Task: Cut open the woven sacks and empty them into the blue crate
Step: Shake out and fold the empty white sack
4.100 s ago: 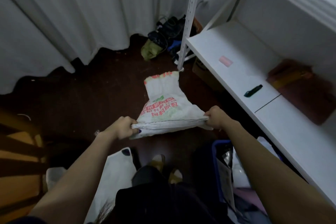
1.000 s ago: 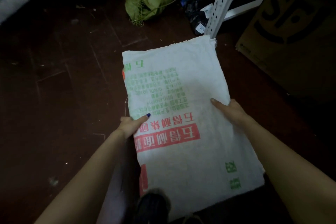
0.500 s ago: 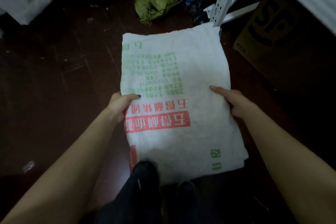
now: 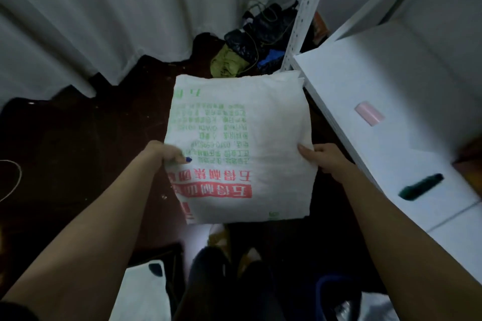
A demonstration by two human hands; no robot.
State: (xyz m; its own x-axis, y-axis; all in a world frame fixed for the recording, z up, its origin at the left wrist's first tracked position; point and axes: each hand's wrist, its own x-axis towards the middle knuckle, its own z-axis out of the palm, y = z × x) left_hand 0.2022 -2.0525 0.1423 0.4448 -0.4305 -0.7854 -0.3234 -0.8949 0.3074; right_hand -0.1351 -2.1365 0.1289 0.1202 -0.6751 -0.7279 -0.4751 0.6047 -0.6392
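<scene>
Currently: woven sack held up off the floor, spread roughly flat between both hands, in front of the person's knees. It looks thin and limp. The print faces up and reads upside down from the head view: green lines on the far half, a red band on the near half.

Left hand pinches the sack's left edge. Its thumb, with a blue-painted nail, lies on top, and the fingers are curled underneath, out of sight. Right hand grips the right edge the same way, thumb on the upper face and fingers below. Both arms reach forward.

The sack's far right corner sits at the front corner of the white shelf; contact cannot be judged. On the shelf are a pink block and, nearer, a dark green pen-like item, well apart from each other. A perforated white upright rises at the shelf's far corner.

Blue crate: only a dim part of its rim shows at the bottom right, below the right forearm.

Beyond the sack lie a green bag and a black bag at the foot of the white curtain. Dark floor. Bottom left, a white sheet-like item lies by the person's dark trouser legs.
</scene>
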